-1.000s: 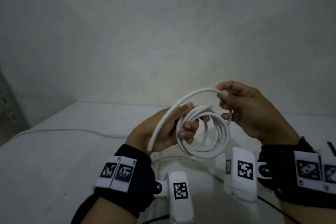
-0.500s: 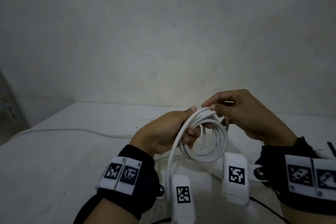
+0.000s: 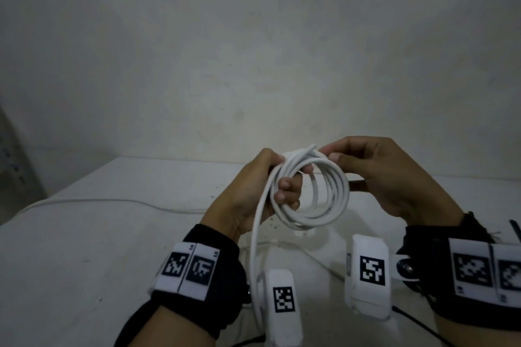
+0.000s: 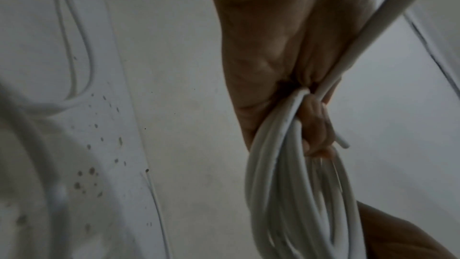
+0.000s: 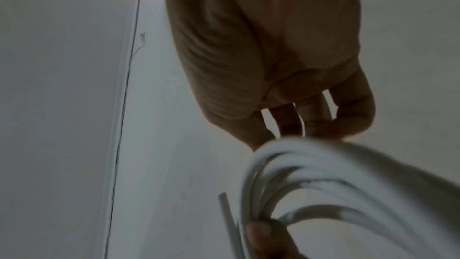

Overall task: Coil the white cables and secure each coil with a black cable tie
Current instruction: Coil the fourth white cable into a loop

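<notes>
Head view shows the left hand (image 3: 248, 191) gripping the white cable coil (image 3: 313, 194) above the desk (image 3: 84, 248); right hand (image 3: 375, 175) fingers pinch its top. Coiling continues; next, wind the loose tail (image 3: 255, 256).

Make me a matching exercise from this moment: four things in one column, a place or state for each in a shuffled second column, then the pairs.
Things:
1. left hand
2. right hand
3. coil
4. loose cable

States:
A. lies on the table, far left
B. pinches the top of the loops
C. fingers curled through the loops
D. held up between both hands, a strand trailing down

Pairs: 1-C, 2-B, 3-D, 4-A
</notes>
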